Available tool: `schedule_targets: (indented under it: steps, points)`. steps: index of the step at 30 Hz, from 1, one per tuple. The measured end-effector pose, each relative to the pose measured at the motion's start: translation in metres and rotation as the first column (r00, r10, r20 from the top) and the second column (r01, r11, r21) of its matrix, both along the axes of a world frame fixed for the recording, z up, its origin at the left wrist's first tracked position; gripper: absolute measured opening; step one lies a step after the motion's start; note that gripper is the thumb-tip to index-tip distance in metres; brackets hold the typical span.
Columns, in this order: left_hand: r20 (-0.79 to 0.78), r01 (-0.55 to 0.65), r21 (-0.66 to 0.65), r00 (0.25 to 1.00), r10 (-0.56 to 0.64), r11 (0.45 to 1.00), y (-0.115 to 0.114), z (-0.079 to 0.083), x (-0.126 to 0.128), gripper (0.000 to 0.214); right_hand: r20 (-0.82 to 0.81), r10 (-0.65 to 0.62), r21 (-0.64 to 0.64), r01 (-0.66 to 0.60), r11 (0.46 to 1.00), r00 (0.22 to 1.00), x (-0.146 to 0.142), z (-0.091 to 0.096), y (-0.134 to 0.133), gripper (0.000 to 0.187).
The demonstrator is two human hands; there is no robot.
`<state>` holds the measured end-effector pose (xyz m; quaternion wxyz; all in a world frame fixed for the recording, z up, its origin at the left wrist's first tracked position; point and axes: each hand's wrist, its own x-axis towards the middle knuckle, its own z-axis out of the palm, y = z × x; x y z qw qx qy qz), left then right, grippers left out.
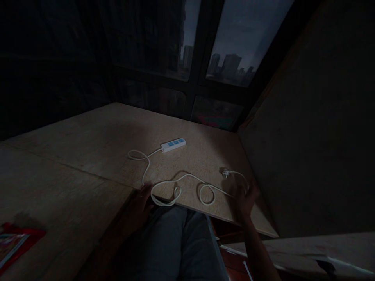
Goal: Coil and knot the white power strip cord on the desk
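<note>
Grey trousers (168, 246) nearest | left hand (144, 199) half-curled beside cord (188, 175), right hand (246, 198) curled at it, both grips unclear | handling seemingly midway: cord loosely looped, plug (225, 173) unconnected on worktop (96, 140)

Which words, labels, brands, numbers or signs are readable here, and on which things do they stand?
Readable text: none.
Red packet: any lettering is too dark and blurred to read.
White power strip: any marks on its blue socket faces are too small to read.

Partial view from here
Red packet (17, 244) cut off left; right hand (245, 199) hides some cord (189, 175); grip of left hand (141, 206) unclear.
</note>
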<state>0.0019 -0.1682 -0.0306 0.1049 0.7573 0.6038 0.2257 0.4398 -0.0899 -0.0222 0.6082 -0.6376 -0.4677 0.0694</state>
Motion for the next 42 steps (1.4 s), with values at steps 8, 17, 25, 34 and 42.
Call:
schedule_targets:
  steps: [8,17,25,34,42]
  points:
    - [0.077,-0.076,-0.028,0.994,0.078,0.997,0.011,0.014,0.014,0.035,0.64,0.471,-0.159,-0.496,0.854,0.607,-0.105,0.029,-0.011,0.048]
    - [0.449,-0.274,0.124,0.872,0.192,0.954,0.035,0.034,0.025,0.033,0.461,0.866,-0.429,-0.806,0.409,0.194,-0.163,0.021,0.068,0.027]
    - [0.59,-0.564,0.239,0.731,0.343,0.79,0.054,0.052,-0.016,0.03,0.108,0.714,-0.263,-0.673,0.692,0.692,-0.096,0.037,0.083,0.032]
    - [0.484,-0.639,0.268,0.736,0.473,0.721,0.071,0.058,-0.034,0.032,0.044,0.462,-0.2,-0.445,0.873,0.886,-0.006,0.041,0.099,0.041]
    - [0.266,-0.729,0.122,0.678,0.685,0.674,0.076,0.066,-0.05,0.035,0.033,0.377,-0.197,-0.364,0.911,0.926,0.034,0.049,0.096,0.043]
